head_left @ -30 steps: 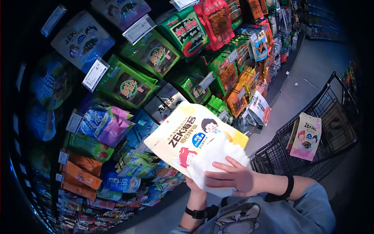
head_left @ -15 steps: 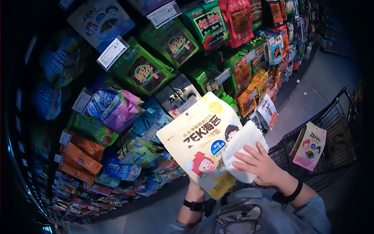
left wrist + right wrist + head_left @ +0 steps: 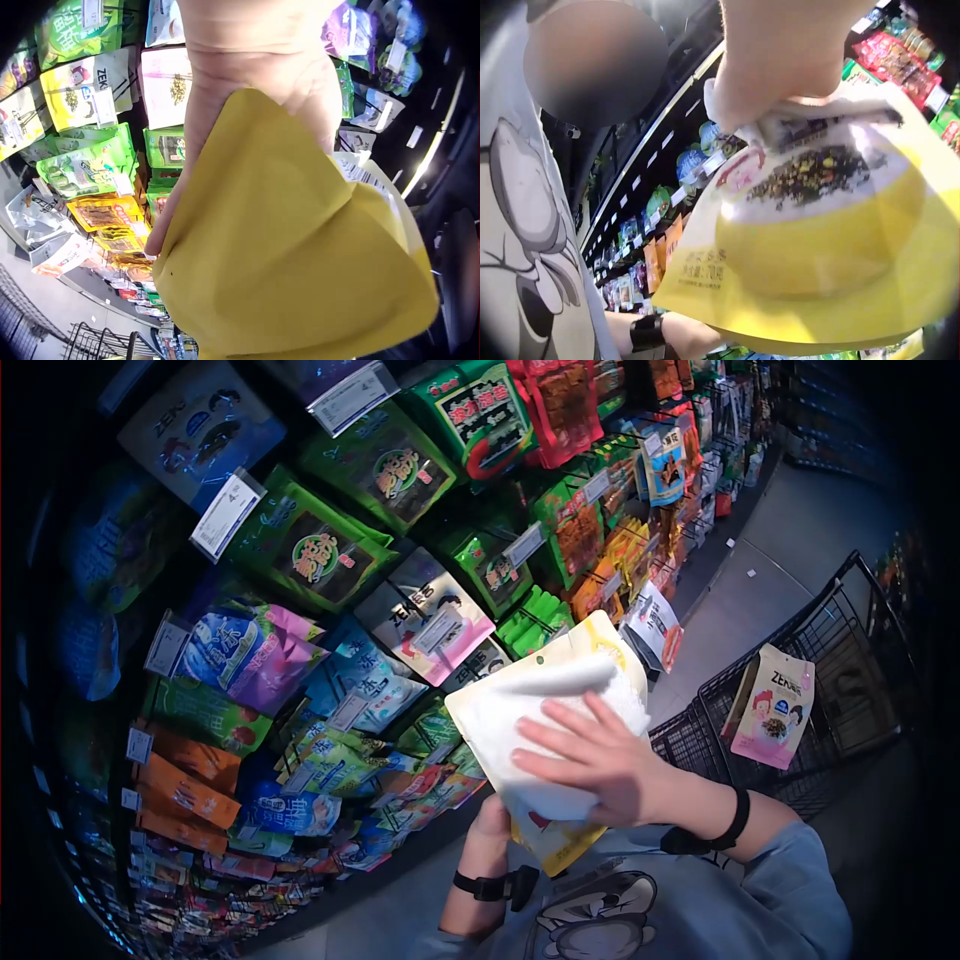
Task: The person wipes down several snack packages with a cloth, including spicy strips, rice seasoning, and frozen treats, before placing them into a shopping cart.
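A cream and yellow snack pouch (image 3: 560, 852) is held up in front of the person's body, tilted. From below and behind, my left hand (image 3: 490, 822) supports it; in the left wrist view the pouch's yellow bottom (image 3: 285, 255) covers most of that hand (image 3: 262, 82), with one finger along its side. A folded white cloth (image 3: 520, 732) lies against the pouch front. My right hand (image 3: 590, 760) presses the cloth flat with spread fingers. In the right wrist view the pouch's printed front (image 3: 810, 247) is below the right hand (image 3: 772, 90) and part of the cloth (image 3: 711, 101).
Racks of hanging snack packets (image 3: 320, 555) with price tags (image 3: 228, 510) fill the left and middle. At the right stands a black wire cart (image 3: 850, 690) holding a pink and cream pouch (image 3: 775, 710). Grey floor (image 3: 770, 580) runs between rack and cart.
The right hand and the cloth have moved up and left across the pouch front, now covering most of its print. The cloth is spread wider, and the view has shifted.
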Action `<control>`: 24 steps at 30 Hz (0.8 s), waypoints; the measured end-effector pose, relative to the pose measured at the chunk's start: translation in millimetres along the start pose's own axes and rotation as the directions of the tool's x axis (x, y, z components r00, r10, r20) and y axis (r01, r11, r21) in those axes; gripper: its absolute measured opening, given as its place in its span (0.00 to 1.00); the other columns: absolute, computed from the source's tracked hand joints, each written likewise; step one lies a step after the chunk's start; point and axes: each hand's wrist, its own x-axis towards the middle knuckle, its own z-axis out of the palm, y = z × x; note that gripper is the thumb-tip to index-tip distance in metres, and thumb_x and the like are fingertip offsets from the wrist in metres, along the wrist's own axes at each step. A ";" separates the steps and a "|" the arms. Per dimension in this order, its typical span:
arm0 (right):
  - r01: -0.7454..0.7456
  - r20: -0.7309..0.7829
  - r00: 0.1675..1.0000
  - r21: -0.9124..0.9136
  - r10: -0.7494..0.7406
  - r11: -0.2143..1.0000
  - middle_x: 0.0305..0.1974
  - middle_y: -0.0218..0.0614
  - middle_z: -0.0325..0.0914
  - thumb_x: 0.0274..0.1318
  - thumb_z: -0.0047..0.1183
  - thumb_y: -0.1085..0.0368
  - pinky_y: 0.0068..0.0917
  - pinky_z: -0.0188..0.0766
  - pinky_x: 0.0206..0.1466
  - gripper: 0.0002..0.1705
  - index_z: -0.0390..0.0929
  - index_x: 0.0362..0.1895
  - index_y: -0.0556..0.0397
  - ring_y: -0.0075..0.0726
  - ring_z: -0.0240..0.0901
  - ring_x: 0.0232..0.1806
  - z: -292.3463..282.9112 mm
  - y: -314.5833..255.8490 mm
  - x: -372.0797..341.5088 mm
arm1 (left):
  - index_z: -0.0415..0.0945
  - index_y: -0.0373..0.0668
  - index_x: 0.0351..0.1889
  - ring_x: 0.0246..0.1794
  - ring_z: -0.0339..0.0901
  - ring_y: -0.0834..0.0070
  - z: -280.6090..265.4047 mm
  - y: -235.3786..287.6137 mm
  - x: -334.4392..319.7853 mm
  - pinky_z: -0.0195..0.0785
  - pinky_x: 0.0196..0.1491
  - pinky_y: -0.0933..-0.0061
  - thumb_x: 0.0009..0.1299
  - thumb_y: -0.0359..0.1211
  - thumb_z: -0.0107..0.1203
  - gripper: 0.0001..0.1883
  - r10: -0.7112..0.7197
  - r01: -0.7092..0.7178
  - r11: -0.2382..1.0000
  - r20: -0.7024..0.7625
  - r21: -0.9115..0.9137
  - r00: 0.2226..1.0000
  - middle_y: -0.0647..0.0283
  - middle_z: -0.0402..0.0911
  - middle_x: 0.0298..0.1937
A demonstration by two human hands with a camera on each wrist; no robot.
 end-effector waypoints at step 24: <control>0.125 0.022 0.992 -0.127 -0.123 0.984 0.65 0.33 0.61 0.47 0.52 0.56 0.55 0.47 0.67 0.32 0.67 0.61 0.38 0.44 0.55 0.67 14.8 -6.1 -26.0 | 0.52 0.40 0.68 0.65 0.62 0.60 42.0 5.6 18.7 0.57 0.64 0.56 0.73 0.49 0.35 0.31 0.090 -0.102 0.985 -0.086 -0.141 0.992 0.52 0.60 0.67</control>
